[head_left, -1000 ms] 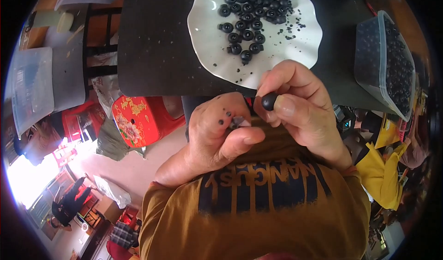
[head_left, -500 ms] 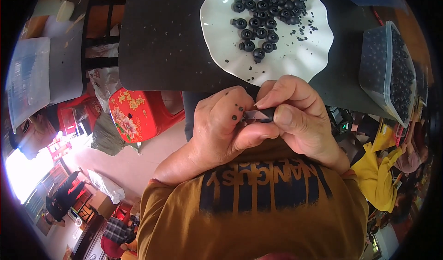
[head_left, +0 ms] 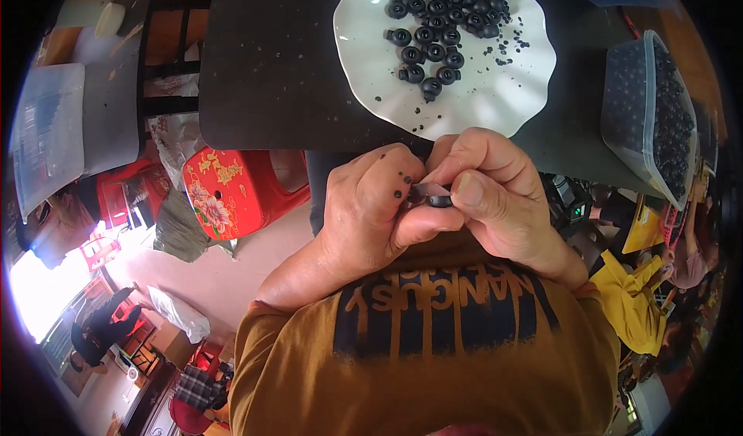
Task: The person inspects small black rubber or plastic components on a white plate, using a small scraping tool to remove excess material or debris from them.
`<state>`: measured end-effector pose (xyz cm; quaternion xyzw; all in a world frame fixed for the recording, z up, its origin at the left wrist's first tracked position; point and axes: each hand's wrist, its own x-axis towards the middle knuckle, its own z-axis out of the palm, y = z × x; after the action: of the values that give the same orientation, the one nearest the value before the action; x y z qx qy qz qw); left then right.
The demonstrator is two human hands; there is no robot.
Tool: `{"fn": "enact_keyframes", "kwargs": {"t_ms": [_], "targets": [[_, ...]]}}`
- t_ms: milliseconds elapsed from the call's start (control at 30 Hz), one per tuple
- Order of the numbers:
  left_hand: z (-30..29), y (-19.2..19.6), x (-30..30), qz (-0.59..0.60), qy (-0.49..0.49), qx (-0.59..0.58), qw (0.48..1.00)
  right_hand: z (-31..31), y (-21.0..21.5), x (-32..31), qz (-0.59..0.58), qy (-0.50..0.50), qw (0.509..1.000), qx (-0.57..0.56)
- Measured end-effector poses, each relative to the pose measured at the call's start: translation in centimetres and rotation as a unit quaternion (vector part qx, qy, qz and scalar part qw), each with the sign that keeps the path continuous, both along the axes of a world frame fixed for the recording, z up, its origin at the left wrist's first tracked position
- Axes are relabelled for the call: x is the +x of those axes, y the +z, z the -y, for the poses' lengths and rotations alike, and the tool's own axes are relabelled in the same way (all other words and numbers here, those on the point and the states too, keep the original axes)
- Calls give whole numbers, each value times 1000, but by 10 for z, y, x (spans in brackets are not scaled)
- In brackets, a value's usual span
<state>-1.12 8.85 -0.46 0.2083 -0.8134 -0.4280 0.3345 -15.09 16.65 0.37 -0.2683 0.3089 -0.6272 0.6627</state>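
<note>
Just in front of the near edge of the table, my two hands meet. My left hand (head_left: 364, 204) is closed round a small metal blade (head_left: 428, 190), most of it hidden by the fingers. Small black scraps stick to its index finger. My right hand (head_left: 503, 192) pinches a small round black part (head_left: 440, 201) between thumb and fingers, against the blade. Beyond the hands stands a white scalloped plate (head_left: 495, 107). On it lie several black ring-topped parts (head_left: 435, 53) and many loose black crumbs (head_left: 507, 46).
At the right edge of the dark table (head_left: 263, 87) stands a clear plastic tub (head_left: 631, 103) full of small black parts. A red flowered stool (head_left: 224, 196) is below the table at left. Other people are in the background, one in a yellow garment (head_left: 631, 304).
The black part has shifted slightly left and down in my right fingers and turned, so more of its rounded side shows. My left hand has barely moved.
</note>
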Motion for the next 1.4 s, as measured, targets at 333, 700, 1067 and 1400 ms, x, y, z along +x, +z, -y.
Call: {"fn": "enact_keyframes", "kwargs": {"t_ms": [333, 700, 1067, 1400], "targets": [[-2, -2, -1, 5, 18, -1, 1000, -1, -1, 2, -11, -11, 1000, 17], [-3, -10, -1, 1, 41, -52, 998, -2, -3, 6, 6, -9, 1000, 26], [-5, -19, 1, 26, 36, -102, 994, -7, -7, 11, -21, -42, 998, 35], [-11, -24, -5, 25, 79, -150, 985, -7, -9, 14, 0, -79, 997, 16]]}}
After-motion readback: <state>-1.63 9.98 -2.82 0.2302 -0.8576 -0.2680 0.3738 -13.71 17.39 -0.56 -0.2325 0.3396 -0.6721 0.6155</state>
